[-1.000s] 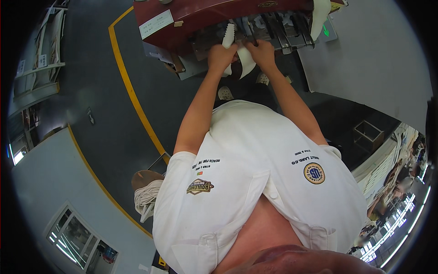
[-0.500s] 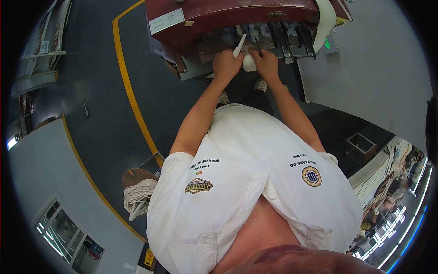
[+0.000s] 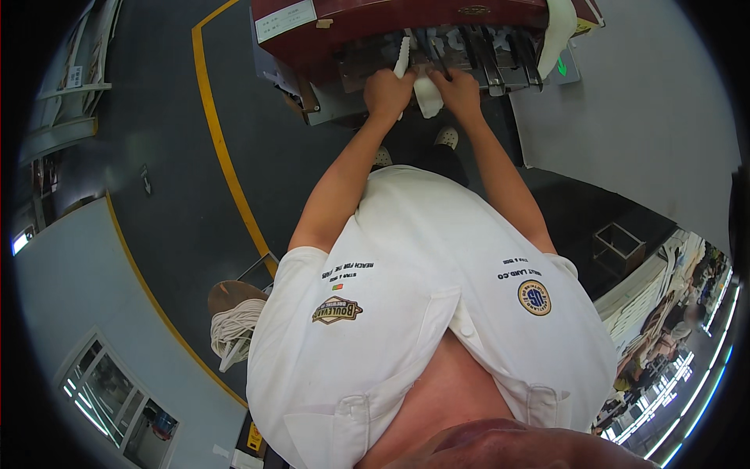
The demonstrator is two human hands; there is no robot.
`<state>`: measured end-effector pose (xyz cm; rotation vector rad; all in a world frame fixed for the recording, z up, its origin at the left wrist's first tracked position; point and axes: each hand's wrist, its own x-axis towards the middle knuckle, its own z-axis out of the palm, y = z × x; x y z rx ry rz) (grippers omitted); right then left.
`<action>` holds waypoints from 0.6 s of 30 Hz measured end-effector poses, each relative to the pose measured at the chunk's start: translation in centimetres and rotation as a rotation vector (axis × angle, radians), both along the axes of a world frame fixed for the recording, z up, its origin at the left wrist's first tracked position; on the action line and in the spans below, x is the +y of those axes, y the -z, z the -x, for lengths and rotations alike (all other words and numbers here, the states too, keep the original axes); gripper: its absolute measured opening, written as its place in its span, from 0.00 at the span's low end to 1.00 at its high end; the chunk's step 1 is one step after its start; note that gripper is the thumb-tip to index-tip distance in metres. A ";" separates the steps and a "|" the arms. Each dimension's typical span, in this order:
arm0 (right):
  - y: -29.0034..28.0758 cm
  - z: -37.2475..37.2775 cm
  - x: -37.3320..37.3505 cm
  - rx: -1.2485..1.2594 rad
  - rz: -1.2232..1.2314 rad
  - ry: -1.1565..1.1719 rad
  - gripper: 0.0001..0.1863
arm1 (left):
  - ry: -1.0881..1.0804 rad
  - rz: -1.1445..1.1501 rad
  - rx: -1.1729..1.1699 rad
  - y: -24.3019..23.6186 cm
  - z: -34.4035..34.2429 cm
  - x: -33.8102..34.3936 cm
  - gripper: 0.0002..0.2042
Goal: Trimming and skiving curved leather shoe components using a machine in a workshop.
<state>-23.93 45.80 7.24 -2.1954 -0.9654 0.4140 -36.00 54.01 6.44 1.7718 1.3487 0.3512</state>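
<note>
Both of my hands are at the front opening of a dark red machine (image 3: 406,17). My left hand (image 3: 388,94) is closed round a narrow white strip (image 3: 403,56) with a ridged edge, which stands up past the thumb toward the machine. A soft white piece, apparently cloth (image 3: 427,98), hangs between the hands. My right hand (image 3: 461,94) pinches this piece at its right edge, fingers closed. Dark slim metal parts (image 3: 486,66) of the machine sit just beyond the right hand. The fingertips and the far end of the cloth are partly hidden.
A long white cloth (image 3: 556,39) drapes over the machine's right end. A grey panel (image 3: 625,102) stands to the right. Behind me at left, a bundle of white cord (image 3: 237,332) lies on a round brown seat (image 3: 234,295). A yellow line (image 3: 223,148) marks the dark floor.
The white strip has turned more upright in my left hand, and its lower end now shows under the hand. The white cloth hangs more spread out. The whole view has shifted slightly.
</note>
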 end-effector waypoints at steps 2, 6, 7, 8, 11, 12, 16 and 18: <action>0.2 -0.1 0.0 0.003 0.028 -0.026 0.24 | 0.006 -0.004 0.006 0.1 -0.3 0.1 0.24; 0.4 -0.4 -0.1 -0.019 0.044 -0.014 0.24 | 0.003 0.009 -0.011 -0.5 -0.3 0.2 0.24; 0.3 -0.4 -0.4 0.003 0.014 -0.046 0.24 | 0.020 0.078 -0.057 -0.8 -0.1 0.2 0.24; 0.4 -0.3 -0.7 0.001 0.011 -0.050 0.24 | 0.016 0.076 -0.059 -0.4 0.1 0.3 0.24; 0.5 0.3 -1.4 0.067 -0.001 -0.060 0.24 | 0.065 -0.022 -0.098 0.7 0.5 0.0 0.23; 0.5 0.3 -1.3 0.080 0.006 -0.050 0.24 | 0.043 -0.034 -0.080 0.9 0.4 -0.1 0.23; 0.1 0.5 -0.6 0.056 0.048 -0.023 0.22 | -0.017 -0.064 -0.022 0.6 0.0 0.0 0.22; 0.4 -0.2 -1.1 0.151 0.061 -0.001 0.21 | 0.026 0.002 -0.071 0.0 0.1 -0.1 0.21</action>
